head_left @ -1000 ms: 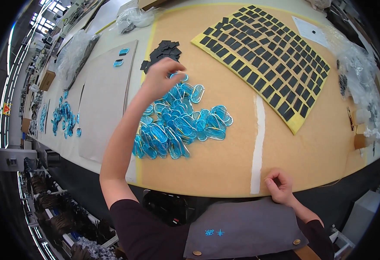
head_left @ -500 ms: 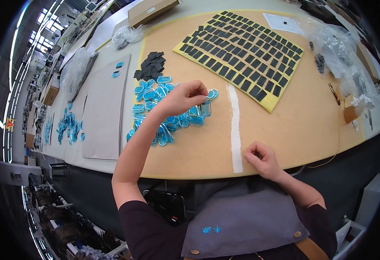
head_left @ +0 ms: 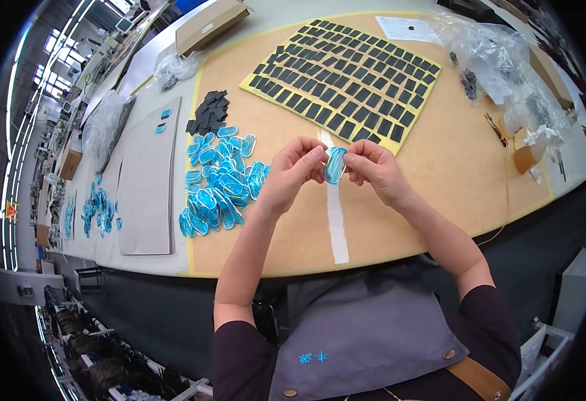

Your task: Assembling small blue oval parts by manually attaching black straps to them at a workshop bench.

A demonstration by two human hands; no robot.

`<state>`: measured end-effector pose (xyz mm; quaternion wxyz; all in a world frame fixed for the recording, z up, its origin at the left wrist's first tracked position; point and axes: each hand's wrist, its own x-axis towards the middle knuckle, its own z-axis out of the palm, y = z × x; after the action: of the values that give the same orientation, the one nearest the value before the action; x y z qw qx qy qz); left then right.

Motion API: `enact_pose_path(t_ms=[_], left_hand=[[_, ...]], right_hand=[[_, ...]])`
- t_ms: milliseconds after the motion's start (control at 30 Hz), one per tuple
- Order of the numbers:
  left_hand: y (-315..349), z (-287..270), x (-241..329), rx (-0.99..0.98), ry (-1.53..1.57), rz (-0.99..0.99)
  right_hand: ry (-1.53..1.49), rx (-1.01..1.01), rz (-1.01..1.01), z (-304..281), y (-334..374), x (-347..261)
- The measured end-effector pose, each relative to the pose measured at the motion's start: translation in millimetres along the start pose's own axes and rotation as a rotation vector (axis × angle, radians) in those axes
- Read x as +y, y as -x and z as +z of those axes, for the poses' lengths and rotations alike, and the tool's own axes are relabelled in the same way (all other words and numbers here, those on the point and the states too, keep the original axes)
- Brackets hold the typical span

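Between my two hands, above the table, is a shiny blue oval piece with a pale rim (head_left: 335, 166). My left hand (head_left: 297, 170) pinches its left edge with thumb and fingers. On the other edge, my right hand (head_left: 376, 170) has its thumb and fingers closed. A loose pile of similar blue oval pieces (head_left: 219, 184) lies to the left of my hands. Small black flat pieces (head_left: 210, 112) are heaped just beyond that pile. Past my hands, a yellow board (head_left: 394, 144) carries many black rectangles in rows.
A white strip (head_left: 336, 227) runs down the brown table covering (head_left: 426, 214). Grey sheets (head_left: 147, 200) and more blue pieces (head_left: 99, 207) are at the left. Clear plastic bags (head_left: 493, 60), a pair of snips (head_left: 496, 130) and a tape roll (head_left: 524, 159) sit at the right.
My left hand has moved right, away from the pile, with the blue oval piece. My right hand has risen from the table's front edge to meet it. The view has shifted slightly.
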<state>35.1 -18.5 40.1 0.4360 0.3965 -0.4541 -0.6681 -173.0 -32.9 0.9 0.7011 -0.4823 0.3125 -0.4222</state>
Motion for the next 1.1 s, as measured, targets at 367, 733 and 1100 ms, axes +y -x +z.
enact_pose_path(t_ms=[367, 733, 1100], left_hand=[[-10, -6, -32, 0.051, 0.036, 0.037], [1, -7, -34, 0.076, 0.042, 0.007], [4, -7, -34, 0.073, 0.117, -0.013]], right_hand=[[0.000, 0.048, 0.041, -9, -4, 5], [0.037, 0.082, 0.099, -5, -6, 0], [-0.003, 0.032, -0.001, -5, 2, -1]])
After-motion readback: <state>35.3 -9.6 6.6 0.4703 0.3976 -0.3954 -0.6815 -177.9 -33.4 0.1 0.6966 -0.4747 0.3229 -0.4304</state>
